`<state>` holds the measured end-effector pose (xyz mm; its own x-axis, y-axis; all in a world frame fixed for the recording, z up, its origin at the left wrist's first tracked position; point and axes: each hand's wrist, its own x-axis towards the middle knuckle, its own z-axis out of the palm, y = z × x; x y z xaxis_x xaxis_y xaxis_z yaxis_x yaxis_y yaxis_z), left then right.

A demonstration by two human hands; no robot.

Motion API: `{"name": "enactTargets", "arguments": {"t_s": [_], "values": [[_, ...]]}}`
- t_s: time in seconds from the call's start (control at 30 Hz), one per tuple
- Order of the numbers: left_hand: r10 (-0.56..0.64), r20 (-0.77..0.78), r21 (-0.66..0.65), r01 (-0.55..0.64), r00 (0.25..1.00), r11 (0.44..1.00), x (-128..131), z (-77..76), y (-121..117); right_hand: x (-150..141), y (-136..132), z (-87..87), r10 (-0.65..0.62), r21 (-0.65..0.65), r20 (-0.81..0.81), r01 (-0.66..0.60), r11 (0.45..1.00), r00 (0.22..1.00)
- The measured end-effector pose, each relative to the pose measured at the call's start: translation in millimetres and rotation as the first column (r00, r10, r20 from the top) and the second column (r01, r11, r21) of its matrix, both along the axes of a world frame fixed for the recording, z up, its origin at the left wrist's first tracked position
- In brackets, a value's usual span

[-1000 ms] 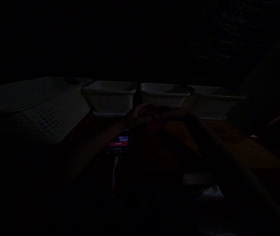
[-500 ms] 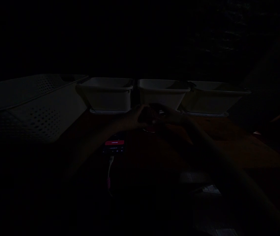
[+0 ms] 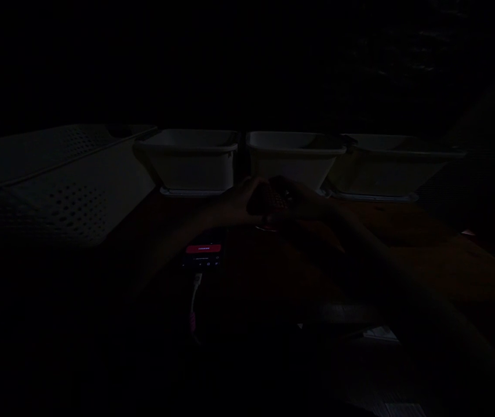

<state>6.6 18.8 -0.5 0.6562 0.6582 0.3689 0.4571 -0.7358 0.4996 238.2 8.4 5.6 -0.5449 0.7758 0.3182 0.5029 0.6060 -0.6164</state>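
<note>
head view: the light is very dim, so much detail is lost. at the middle of the wooden table (image 3: 425, 255), the left hand (image 3: 241, 202) and the right hand (image 3: 306, 202) face each other and grasp one dark dotted item (image 3: 277, 198) between them, fingers and thumbs curled about its sides. its surface shows rows of small spots; whether these are holes, bumps or print, i cannot tell.

as for how far things have come, the handling looks to be in the middle: the item is in both hands, neither has let go, and it has not been placed in any container. letting go and setting it down are, in my judgement, still left. whether anything has been finished and put away does not show, as the insides of the containers are too dark to read.

beyond the hands, on the far side, stand the left tub (image 3: 197, 168), the middle tub (image 3: 293, 165) and the right tub (image 3: 386, 174), side by side. a perforated basket (image 3: 128, 168) fills the left. nearer than the hands and to their left lies a lit phone (image 3: 203, 249), with a white cable (image 3: 193, 298) running from its near end.
</note>
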Motion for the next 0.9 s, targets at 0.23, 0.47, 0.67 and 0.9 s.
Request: {"name": "enactTargets", "arguments": {"t_s": [0.23, 0.47, 0.67, 0.9], "values": [[-0.019, 0.023, 0.018, 0.019, 1.000, 1.000, 1, -0.4, 0, -3, -3, 2.2, -0.022, 0.001, 0.015, 0.022, 1.000, 1.000], [-0.041, 0.088, -0.023, 0.043, 0.995, 0.999, 2, 3.0, -3, -2, -4, 0.6, -0.018, 0.006, -0.056, 0.018, 1.000, 0.998], [-0.091, 0.315, -0.114, 0.133, 0.945, 0.984, 5, 11.1, -2, -7, -1, 4.4, -0.035, 0.083, -0.320, 0.065, 0.994, 0.947], [-0.116, 0.318, -0.168, 0.176, 0.941, 0.970, 4, 4.8, -1, -10, -2, -2.4, -0.030, -0.058, -0.301, 0.013, 0.998, 0.953]]}}
